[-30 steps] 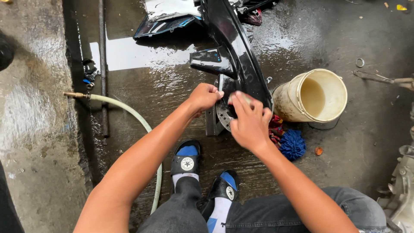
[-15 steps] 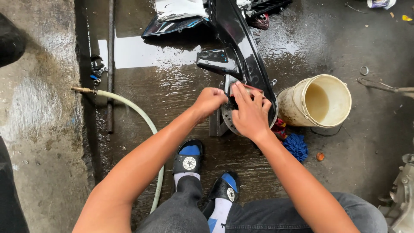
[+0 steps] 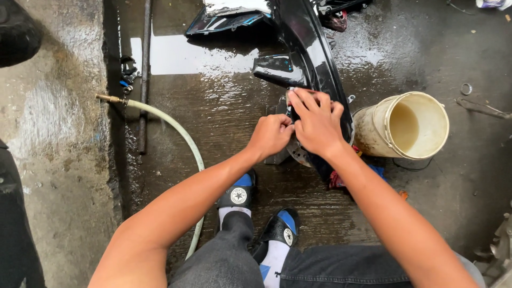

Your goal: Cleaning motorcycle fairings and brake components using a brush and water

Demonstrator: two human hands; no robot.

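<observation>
Head view: left hand (image 3: 270,136) fingers curled, right hand (image 3: 317,124) fingers spread, both pressing glossy black curved panel (image 3: 314,58).

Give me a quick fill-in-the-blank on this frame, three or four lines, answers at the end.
1. Both hands, left hand and right hand, rest on a glossy ____ panel.
2. The cream bucket lies on its ____.
3. The pale hose runs across a ____ floor.
4. The person's slippers are black and ____.

Answers: black; side; wet; blue
</observation>
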